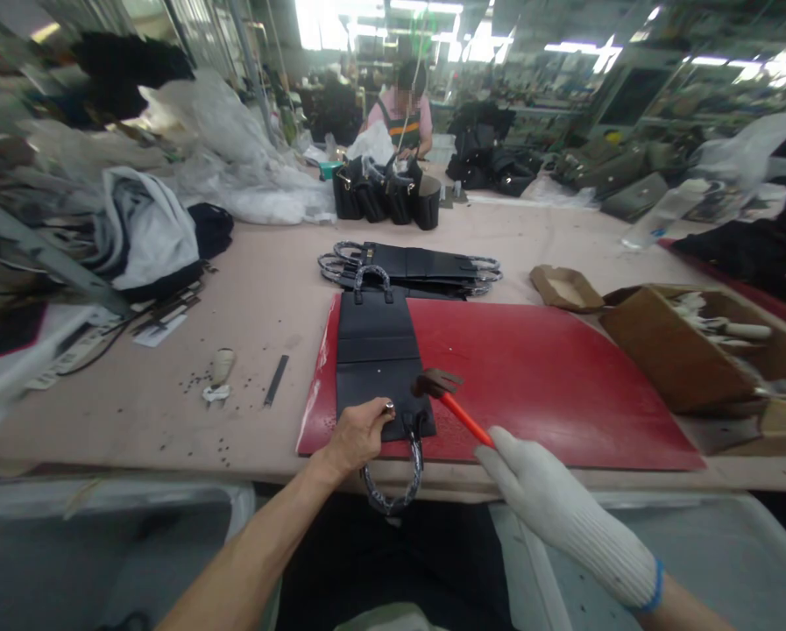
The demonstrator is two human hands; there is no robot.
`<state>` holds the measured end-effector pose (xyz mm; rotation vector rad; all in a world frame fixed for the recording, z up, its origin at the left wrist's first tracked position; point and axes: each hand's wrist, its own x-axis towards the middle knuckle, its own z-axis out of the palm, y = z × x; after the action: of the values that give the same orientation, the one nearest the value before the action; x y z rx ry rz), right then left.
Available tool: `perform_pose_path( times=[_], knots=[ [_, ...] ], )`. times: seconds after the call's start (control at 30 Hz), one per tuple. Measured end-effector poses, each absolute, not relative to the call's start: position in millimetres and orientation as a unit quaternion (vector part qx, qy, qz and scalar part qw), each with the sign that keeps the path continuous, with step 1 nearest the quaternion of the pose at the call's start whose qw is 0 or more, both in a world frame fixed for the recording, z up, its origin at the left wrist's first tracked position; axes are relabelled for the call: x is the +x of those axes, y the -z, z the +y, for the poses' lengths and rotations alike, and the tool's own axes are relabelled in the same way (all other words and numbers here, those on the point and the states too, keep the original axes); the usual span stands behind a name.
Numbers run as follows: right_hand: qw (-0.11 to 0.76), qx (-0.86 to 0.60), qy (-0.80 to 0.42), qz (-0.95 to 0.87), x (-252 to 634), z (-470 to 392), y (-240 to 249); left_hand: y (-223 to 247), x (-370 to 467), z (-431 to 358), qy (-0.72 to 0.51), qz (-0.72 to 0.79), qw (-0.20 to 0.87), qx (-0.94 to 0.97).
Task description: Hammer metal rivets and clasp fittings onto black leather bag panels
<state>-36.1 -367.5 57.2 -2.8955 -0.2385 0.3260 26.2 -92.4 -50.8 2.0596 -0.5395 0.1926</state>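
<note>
A flat black bag panel (374,337) with a plastic-wrapped handle at each end lies on the red mat (537,377). My bare left hand (359,436) is closed around a small metal punch (388,408), held over the panel's near part. In a white knitted glove, my right hand (530,473) grips a claw hammer (468,419) by its orange-red handle. The hammer's dark head is just right of the punch, above the panel's right edge. The near handle (414,491) hangs over the table's front edge.
Stacked black panels (419,263) lie behind the mat. Finished black bags (385,193) stand farther back, before a seated person (402,114). Cardboard boxes (682,342) are at right. A grey metal strip (275,381) and a pale-handled tool (222,368) lie at left among black bits.
</note>
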Motion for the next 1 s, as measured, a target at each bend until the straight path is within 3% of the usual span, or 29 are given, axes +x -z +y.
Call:
perform_pose_path(
  times=[0.13, 0.23, 0.33, 0.47, 0.63, 0.7, 0.77, 0.87, 0.93, 1.0],
  knots=[
    [-0.012, -0.995, -0.095, 0.036, -11, -398, -29, 49, 26, -93, -0.080, -0.226, 0.485, 0.841],
    [-0.022, -1.000, 0.017, 0.006, 1, -401, -10, 47, 24, -92, -0.083, -0.218, 0.481, 0.845],
    [0.070, -0.986, 0.133, -0.072, -2, -370, 1, 46, 20, -92, -0.077, -0.199, 0.487, 0.847],
    [0.223, -0.956, 0.088, -0.172, -15, -306, 13, 42, 19, -97, -0.052, -0.148, 0.535, 0.830],
    [0.240, -0.954, 0.056, -0.170, -19, -276, 28, 31, 46, -81, -0.127, 0.063, 0.706, 0.693],
    [0.247, -0.952, 0.053, -0.172, -21, -278, 28, 25, 62, -58, -0.170, 0.130, 0.707, 0.674],
    [0.243, -0.956, 0.063, -0.154, -27, -280, 26, 23, 74, -29, -0.179, 0.160, 0.622, 0.746],
    [0.212, -0.971, 0.082, -0.072, -48, -280, 23, 28, 77, 9, -0.152, 0.151, 0.364, 0.906],
    [0.208, -0.977, 0.038, -0.002, -65, -280, 23, 37, 73, 21, -0.131, 0.151, 0.242, 0.949],
    [0.249, -0.964, -0.060, 0.074, -80, -283, 25, 45, 66, 23, -0.111, 0.142, 0.190, 0.965]
  ],
)
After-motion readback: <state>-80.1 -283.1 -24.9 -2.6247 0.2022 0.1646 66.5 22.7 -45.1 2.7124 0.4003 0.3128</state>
